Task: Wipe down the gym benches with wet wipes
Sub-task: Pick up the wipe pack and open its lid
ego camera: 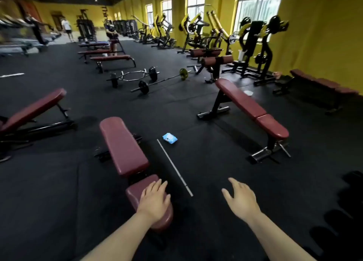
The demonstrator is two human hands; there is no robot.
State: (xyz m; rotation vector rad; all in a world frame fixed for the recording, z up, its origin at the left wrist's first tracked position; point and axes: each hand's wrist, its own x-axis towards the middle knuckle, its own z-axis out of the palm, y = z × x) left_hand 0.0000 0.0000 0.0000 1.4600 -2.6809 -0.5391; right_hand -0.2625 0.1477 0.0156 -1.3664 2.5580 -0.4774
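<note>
Both hands hold nothing; left hand (154, 201) lies flat on the maroon padded bench (125, 149), probably steadying; right hand (240, 199) hovers spread beside it, presumably toward the blue wet-wipe packet (170, 138) beyond.

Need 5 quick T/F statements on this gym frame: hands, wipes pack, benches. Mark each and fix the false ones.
1. The left hand rests flat on the seat pad of the nearest maroon padded bench. True.
2. The right hand grips a wet wipe. False: it is open and holds nothing, hovering over the black rubber floor.
3. The blue wet wipes pack lies on the bench pad. False: it lies on the floor, right of that bench.
4. A thin silver bar lies on the floor between the hands and the pack. True.
5. The walls are painted blue. False: the yellow wall has windows.
</note>
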